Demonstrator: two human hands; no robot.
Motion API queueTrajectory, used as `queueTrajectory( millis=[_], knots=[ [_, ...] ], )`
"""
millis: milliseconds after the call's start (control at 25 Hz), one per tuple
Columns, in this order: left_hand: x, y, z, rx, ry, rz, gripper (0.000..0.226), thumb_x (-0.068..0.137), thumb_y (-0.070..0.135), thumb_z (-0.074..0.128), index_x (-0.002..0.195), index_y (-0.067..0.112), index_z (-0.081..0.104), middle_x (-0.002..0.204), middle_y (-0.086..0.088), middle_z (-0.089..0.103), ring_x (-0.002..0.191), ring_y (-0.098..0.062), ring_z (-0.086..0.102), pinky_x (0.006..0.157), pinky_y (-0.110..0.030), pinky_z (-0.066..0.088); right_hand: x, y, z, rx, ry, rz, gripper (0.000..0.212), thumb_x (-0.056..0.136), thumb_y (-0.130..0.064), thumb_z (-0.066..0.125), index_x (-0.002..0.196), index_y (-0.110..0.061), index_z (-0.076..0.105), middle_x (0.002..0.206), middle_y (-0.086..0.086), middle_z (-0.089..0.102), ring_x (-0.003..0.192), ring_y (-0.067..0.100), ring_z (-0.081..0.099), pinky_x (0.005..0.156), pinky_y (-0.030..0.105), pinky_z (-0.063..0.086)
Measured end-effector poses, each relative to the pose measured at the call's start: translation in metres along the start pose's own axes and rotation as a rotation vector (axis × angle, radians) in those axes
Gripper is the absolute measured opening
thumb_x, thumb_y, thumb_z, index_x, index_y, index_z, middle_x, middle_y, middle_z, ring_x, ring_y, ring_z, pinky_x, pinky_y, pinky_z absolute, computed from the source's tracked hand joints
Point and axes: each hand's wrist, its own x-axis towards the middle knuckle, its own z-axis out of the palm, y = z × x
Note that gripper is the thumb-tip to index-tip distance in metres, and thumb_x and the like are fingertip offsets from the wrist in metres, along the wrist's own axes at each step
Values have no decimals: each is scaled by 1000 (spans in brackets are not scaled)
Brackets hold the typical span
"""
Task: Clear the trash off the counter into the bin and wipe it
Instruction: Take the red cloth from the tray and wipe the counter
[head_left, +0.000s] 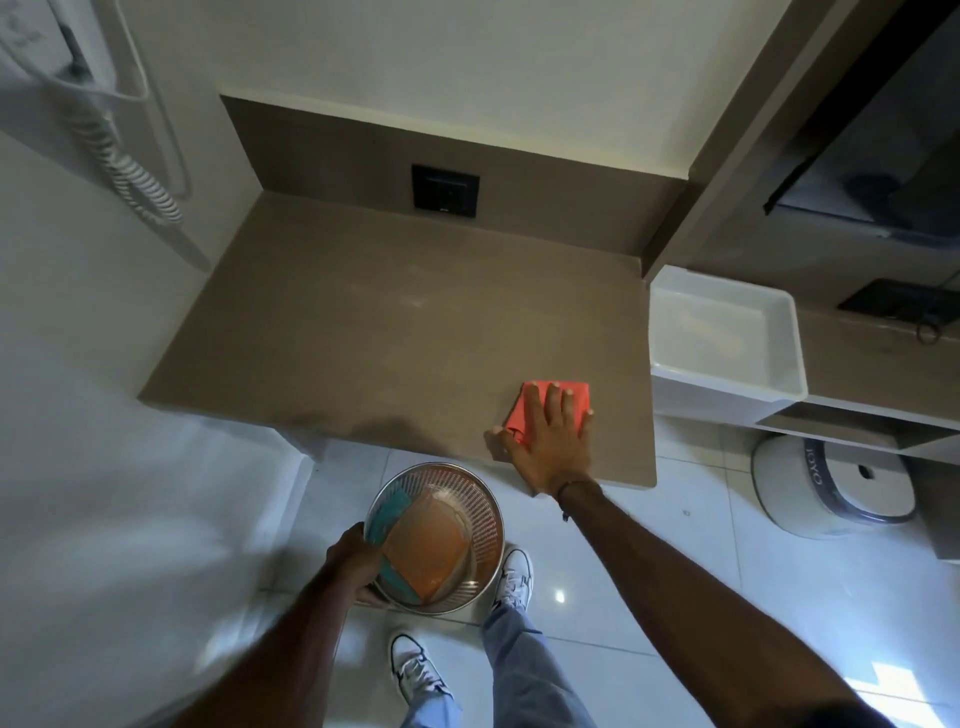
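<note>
A brown counter (363, 322) fills the middle of the head view. My right hand (553, 436) lies flat, fingers spread, on a folded orange-red cloth (532, 402) near the counter's front right corner. Below the front edge, my left hand (356, 564) grips the rim of a round perforated metal bin (480, 519) held above the floor. Inside the bin lie an orange packet (426, 551) and a teal piece of trash (389, 517).
A white rectangular tray (779, 364) sits on the ledge right of the counter. A black socket plate (445, 191) is on the back panel. A white wall phone (88, 73) with coiled cord hangs at left. A round white appliance (826, 483) stands on the tiled floor at right.
</note>
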Motion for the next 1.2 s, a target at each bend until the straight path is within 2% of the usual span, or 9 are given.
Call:
queueTrajectory(
  millis=[80, 120, 200, 320, 440, 600, 880, 1080, 1200],
  knots=[
    [3, -1, 1, -4, 11, 1, 37, 96, 24, 57, 130, 9, 59, 125, -26, 69, 108, -44, 71, 92, -53, 62, -20, -4, 3, 88, 296, -169, 56, 85, -62, 48, 125, -24, 53, 125, 5, 63, 117, 29, 57, 105, 46, 38],
    [4, -2, 2, -8, 11, -1, 36, 96, 23, 55, 130, 10, 59, 125, -26, 69, 107, -45, 72, 91, -53, 62, -33, -5, 13, 123, 306, -244, 43, 83, -59, 52, 111, -27, 57, 105, -2, 67, 99, 23, 61, 92, 40, 44],
    [5, -3, 4, -22, 16, -15, 35, 97, 23, 53, 130, 11, 59, 125, -26, 68, 106, -45, 72, 88, -54, 64, -59, -6, 37, 135, 95, -268, 34, 83, -56, 53, 100, -27, 58, 91, -4, 67, 86, 20, 63, 78, 37, 50],
    [9, -6, 8, -85, -5, -62, 30, 98, 21, 54, 127, 15, 59, 122, -24, 68, 98, -45, 74, 70, -59, 66, -67, -3, 72, 268, -156, 9, 45, 82, -54, 56, 111, -20, 55, 104, 3, 67, 96, 25, 63, 81, 40, 55],
    [28, -11, 15, -122, -35, -102, 28, 96, 19, 55, 123, 20, 61, 117, -21, 70, 95, -44, 73, 65, -62, 64, -51, 6, 103, 450, -302, 249, 42, 86, -33, 63, 124, -17, 60, 117, 7, 71, 108, 28, 66, 91, 38, 55],
    [86, -24, 44, -29, 20, -69, 37, 92, 17, 53, 126, 27, 64, 125, -19, 71, 110, -42, 69, 89, -57, 63, -19, 20, 168, 415, -387, 265, 36, 85, -18, 54, 117, -24, 71, 117, 8, 74, 110, 33, 66, 90, 37, 51],
    [208, -70, 121, 169, 194, -55, 31, 98, 28, 51, 124, 16, 63, 122, -20, 74, 111, -42, 69, 94, -45, 58, 29, 56, 311, 452, -457, 337, 37, 86, -26, 59, 121, -28, 71, 118, 3, 74, 109, 26, 68, 93, 34, 54],
    [279, -110, 180, -4, 37, -158, 36, 94, 32, 57, 129, 25, 58, 129, -18, 70, 119, -41, 65, 101, -44, 54, 43, 95, 402, 386, -603, 440, 43, 88, -22, 62, 132, -23, 62, 130, 9, 67, 122, 31, 60, 99, 34, 47],
    [311, -127, 202, -131, -104, -149, 38, 93, 26, 61, 129, 16, 58, 126, -24, 69, 116, -44, 65, 101, -57, 55, 47, 108, 436, 403, -656, 471, 45, 90, -22, 60, 136, -24, 58, 133, 9, 66, 125, 30, 58, 99, 31, 44]
  ],
)
